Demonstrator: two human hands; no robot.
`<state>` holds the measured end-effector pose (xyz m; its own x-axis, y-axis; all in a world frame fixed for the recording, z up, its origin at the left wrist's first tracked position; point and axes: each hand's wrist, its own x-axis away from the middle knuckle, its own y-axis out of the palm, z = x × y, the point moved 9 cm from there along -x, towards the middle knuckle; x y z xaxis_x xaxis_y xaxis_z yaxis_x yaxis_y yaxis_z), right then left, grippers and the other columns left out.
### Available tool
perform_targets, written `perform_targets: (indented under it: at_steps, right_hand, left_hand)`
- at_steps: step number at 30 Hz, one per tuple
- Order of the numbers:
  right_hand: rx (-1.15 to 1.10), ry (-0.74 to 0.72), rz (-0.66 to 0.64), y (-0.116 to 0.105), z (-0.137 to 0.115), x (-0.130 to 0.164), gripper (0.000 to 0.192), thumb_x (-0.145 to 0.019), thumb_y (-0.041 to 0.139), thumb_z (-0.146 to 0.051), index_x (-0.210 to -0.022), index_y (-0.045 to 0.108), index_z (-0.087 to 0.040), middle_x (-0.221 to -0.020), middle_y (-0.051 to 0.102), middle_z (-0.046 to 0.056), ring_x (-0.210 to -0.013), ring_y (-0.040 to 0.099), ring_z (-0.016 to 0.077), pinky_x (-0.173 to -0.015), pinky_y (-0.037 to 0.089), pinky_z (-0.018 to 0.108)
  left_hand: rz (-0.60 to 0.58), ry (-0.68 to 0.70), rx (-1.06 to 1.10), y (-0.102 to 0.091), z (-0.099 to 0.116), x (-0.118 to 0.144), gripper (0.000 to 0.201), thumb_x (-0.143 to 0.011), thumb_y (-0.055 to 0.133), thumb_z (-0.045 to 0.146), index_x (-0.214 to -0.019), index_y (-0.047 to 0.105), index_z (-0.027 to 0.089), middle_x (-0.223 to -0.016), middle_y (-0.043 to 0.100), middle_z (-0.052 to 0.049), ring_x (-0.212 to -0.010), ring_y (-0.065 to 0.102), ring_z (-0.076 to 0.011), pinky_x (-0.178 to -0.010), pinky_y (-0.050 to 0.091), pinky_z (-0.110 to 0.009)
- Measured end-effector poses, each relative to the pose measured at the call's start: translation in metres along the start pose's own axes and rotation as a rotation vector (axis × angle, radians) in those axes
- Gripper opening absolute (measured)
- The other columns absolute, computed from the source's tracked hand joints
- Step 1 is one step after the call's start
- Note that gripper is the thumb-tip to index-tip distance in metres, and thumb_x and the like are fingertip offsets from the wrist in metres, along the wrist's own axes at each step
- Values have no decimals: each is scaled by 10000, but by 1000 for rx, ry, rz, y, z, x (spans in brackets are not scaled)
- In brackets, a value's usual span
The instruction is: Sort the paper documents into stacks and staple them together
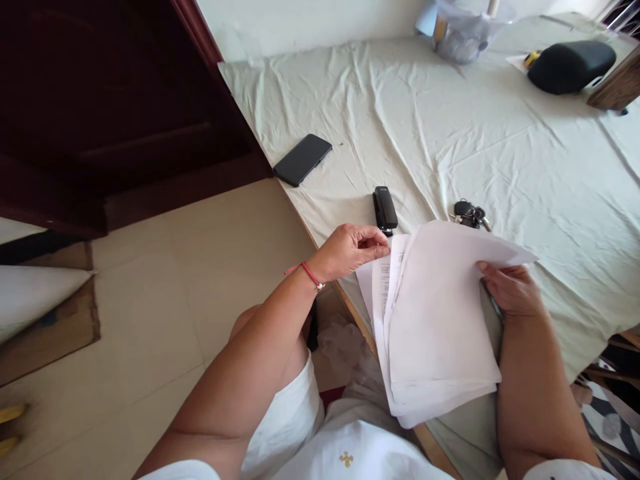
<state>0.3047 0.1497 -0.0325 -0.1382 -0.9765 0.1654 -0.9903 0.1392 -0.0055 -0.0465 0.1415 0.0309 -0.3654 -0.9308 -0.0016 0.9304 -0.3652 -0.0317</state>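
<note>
A loose stack of white paper sheets (445, 313) lies at the table's front edge, in front of my body. The top sheet is blank, and its upper right corner is lifted and bent. Printed lines show on a sheet fanned out at the left. My right hand (515, 288) grips the stack's right edge, thumb on top. My left hand (350, 253), with a red string bracelet at the wrist, is closed in a pinch at the stack's upper left corner. Whatever lies between those fingertips is too small to name. Just beyond them is a black stapler (385, 208).
A black phone (303, 160) lies near the left edge of the cloth-covered table (350, 100). Keys (470, 213) rest just behind the papers. Farther back are a plastic container (463, 40), a black case (570, 67) and a yellow item (532, 59).
</note>
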Motion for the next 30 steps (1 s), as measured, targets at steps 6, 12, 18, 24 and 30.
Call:
perform_targets:
  at_steps: [6, 12, 18, 24, 30]
  right_hand:
    - [-36, -5, -49, 5, -1, 3, 255, -585, 951, -274, -776, 784, -245, -851, 792, 10, -808, 738, 168, -830, 607, 274]
    - [-61, -30, -22, 2, -4, 4, 275, -534, 971, -255, -722, 771, -241, -734, 757, -7, -744, 713, 144, -785, 600, 249]
    - [-73, -4, 10, 2, -4, 3, 344, -446, 1003, -295, -681, 758, -235, -675, 738, -15, -634, 677, 129, -647, 588, 226]
    - [25, 50, -73, 12, 0, 4, 349, -578, 969, -303, -888, 818, -251, -937, 810, 26, -806, 745, 175, -739, 620, 262]
    - [112, 78, -91, 9, 5, 6, 321, -626, 952, -302, -917, 825, -255, -927, 809, 7, -791, 732, 157, -746, 618, 249]
  left_hand:
    - [-69, 34, 220, 12, 11, 2, 292, -808, 810, 414, -808, 698, 144, -716, 608, 18, -617, 501, -62, -558, 408, -195]
    - [-113, -7, 343, 24, 10, 5, 366, -790, 824, 484, -836, 680, 151, -700, 612, 26, -539, 532, -52, -479, 420, -181]
    - [-130, 8, 398, 29, 12, 6, 389, -738, 862, 488, -820, 688, 149, -733, 608, 21, -593, 517, -54, -500, 450, -175]
    - [-99, -53, 347, 26, 3, 5, 402, -743, 852, 503, -853, 698, 149, -776, 635, 7, -610, 530, -61, -515, 462, -190]
    - [-50, -99, 299, 19, -5, 2, 447, -719, 855, 547, -827, 689, 147, -717, 621, 19, -576, 520, -57, -523, 451, -199]
